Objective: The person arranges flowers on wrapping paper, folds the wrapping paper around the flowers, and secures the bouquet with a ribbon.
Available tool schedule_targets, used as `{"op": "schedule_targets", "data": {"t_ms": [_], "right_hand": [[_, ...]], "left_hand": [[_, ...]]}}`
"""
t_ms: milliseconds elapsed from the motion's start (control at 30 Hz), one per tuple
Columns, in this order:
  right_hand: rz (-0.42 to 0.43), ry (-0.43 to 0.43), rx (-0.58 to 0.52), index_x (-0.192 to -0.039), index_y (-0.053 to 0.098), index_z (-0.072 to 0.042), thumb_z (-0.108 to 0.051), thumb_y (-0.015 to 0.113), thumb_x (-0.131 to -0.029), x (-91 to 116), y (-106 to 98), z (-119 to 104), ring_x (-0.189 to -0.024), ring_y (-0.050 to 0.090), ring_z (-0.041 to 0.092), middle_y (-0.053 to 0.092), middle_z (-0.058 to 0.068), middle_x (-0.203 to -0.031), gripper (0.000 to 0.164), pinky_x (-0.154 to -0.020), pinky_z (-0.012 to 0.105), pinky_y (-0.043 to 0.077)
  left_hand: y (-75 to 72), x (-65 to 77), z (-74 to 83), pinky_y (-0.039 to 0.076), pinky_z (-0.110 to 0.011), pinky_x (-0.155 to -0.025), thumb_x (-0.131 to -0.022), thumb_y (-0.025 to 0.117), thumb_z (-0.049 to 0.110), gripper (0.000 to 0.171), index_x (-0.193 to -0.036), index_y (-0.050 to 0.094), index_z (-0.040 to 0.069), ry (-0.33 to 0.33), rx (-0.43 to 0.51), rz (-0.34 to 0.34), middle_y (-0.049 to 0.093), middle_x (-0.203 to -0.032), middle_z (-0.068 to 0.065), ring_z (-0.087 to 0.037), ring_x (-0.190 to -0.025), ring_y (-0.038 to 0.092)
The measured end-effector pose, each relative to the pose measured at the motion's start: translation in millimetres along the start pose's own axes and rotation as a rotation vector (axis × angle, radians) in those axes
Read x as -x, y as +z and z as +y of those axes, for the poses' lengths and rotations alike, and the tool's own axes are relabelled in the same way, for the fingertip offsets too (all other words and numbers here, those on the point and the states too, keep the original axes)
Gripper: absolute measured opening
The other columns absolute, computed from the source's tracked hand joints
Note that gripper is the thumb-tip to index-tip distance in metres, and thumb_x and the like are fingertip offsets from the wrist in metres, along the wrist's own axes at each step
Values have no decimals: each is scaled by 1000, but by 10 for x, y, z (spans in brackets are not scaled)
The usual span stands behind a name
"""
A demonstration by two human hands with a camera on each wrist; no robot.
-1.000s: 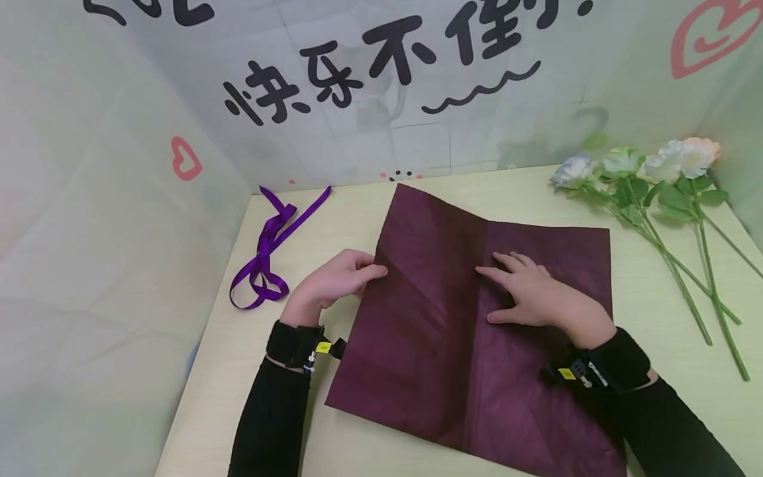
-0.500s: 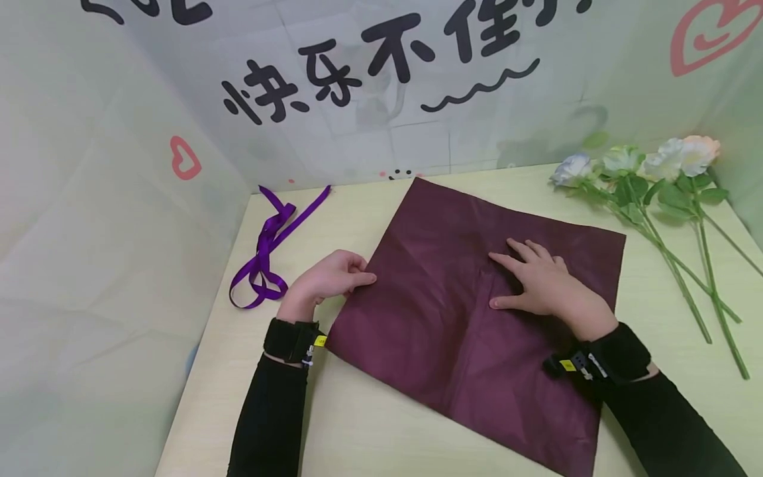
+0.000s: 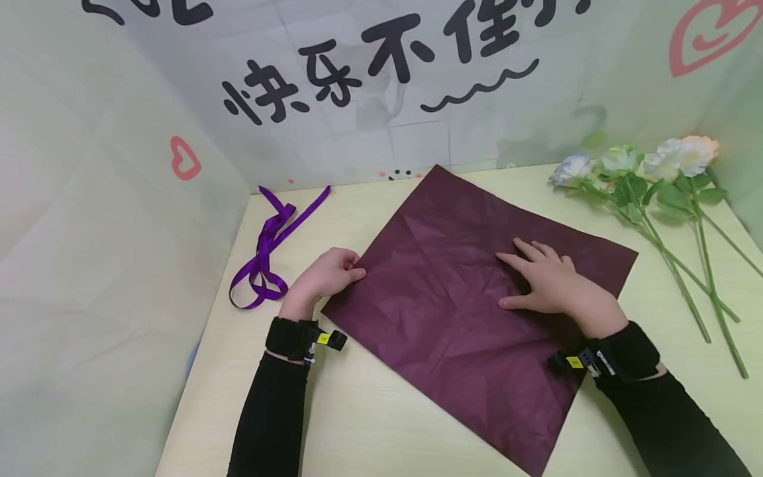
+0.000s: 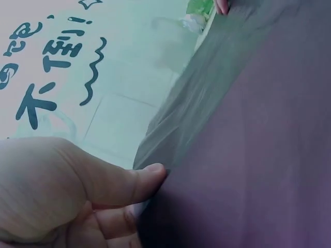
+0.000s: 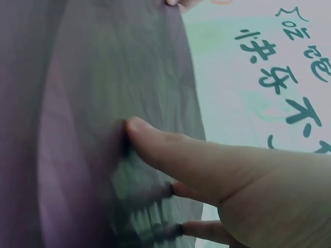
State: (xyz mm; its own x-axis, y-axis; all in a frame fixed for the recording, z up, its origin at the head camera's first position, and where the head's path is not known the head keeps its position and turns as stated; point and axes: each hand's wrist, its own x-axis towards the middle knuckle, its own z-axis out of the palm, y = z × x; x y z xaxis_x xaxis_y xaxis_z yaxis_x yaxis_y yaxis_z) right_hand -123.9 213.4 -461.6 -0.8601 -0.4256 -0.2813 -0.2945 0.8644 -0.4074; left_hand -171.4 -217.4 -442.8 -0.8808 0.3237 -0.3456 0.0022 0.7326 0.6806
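Note:
A dark purple sheet of wrapping paper (image 3: 441, 305) lies turned like a diamond on the table, lightly creased across its middle. At its left edge my left hand (image 3: 329, 271) pinches the paper between thumb and fingers; the left wrist view shows the thumb (image 4: 150, 175) on top of the edge. My right hand (image 3: 551, 281) rests on the right part of the sheet, fingers spread and mostly straight. In the right wrist view the thumb (image 5: 155, 139) and fingertips touch the paper's surface.
A loosely looped purple ribbon (image 3: 262, 258) lies on the table (image 3: 369, 411) at the left. Several artificial flowers (image 3: 632, 165) with long green stems lie at the right. A printed backdrop (image 3: 357, 146) stands behind the table's far edge.
The paper has rotated clockwise into a diamond, and its central fold has flattened out. My left hand has shifted slightly left with the edge; my right hand has moved slightly right.

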Motion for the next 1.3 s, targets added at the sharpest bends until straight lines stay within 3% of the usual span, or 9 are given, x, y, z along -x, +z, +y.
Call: {"op": "schedule_targets", "data": {"t_ms": [233,433,533,667,767,867,1000,1167,1300], "right_hand": [[-22,-1,-43,-169,40,-10,-54,97,-78,50,-67,45,-158,13,61,19,32,-175,116,-109,88,26],[-30,10,-39,-170,37,-8,-56,96,-79,15,-57,-39,-158,13,60,17,32,-176,119,-108,88,26],[-41,34,-22,-171,35,-8,-58,94,-80,13,-49,-94,-159,12,60,15,31,-177,119,-106,89,26],[-64,69,7,-172,30,-7,-64,89,-84,67,-4,-159,-157,12,62,12,33,-176,121,-105,91,29],[-61,45,5,-172,31,-6,-64,87,-86,126,25,-182,-156,13,64,11,34,-176,117,-104,91,31],[-36,-21,8,-171,35,-8,-61,87,-87,170,12,-155,-156,15,64,13,34,-176,112,-105,89,31],[-6,-94,67,-171,37,-12,-65,90,-82,219,-35,-42,-156,18,63,17,33,-176,116,-106,86,31],[-26,-119,80,-171,36,-12,-74,88,-77,362,20,76,-156,18,62,19,32,-175,124,-104,86,34],[-10,-133,89,-172,35,-13,-79,83,-77,540,120,126,-157,18,62,19,32,-176,125,-98,85,39]], "left_hand": [[-6,-9,-27,43,-36,-70,-109,68,13,16,-95,67,6,18,-68,40,55,-79,-2,-20,-73,51],[10,-23,-43,52,-41,-80,-109,69,18,13,-106,73,6,-15,-189,71,70,-94,-9,-25,-84,63],[31,-17,-18,56,-47,-94,-108,71,23,27,-125,70,2,-31,-241,101,74,-116,-17,-32,-103,70],[93,11,90,48,-52,-116,-105,76,28,59,-151,56,-4,75,-308,139,61,-147,-25,-40,-135,59],[179,36,180,36,-52,-127,-102,79,33,76,-160,48,-5,213,-370,93,48,-163,-26,-43,-153,44],[279,58,212,27,-52,-132,-101,80,44,91,-167,38,-3,303,-455,-18,34,-174,-25,-45,-163,27],[383,91,192,22,-58,-132,-96,80,58,109,-172,27,0,334,-587,-132,19,-179,-24,-48,-166,12],[462,159,150,26,-60,-131,-91,81,67,119,-173,25,3,335,-657,-176,15,-181,-20,-43,-167,11],[502,242,140,26,-58,-131,-89,81,71,123,-173,23,2,378,-677,-203,15,-181,-21,-44,-167,10]]}}
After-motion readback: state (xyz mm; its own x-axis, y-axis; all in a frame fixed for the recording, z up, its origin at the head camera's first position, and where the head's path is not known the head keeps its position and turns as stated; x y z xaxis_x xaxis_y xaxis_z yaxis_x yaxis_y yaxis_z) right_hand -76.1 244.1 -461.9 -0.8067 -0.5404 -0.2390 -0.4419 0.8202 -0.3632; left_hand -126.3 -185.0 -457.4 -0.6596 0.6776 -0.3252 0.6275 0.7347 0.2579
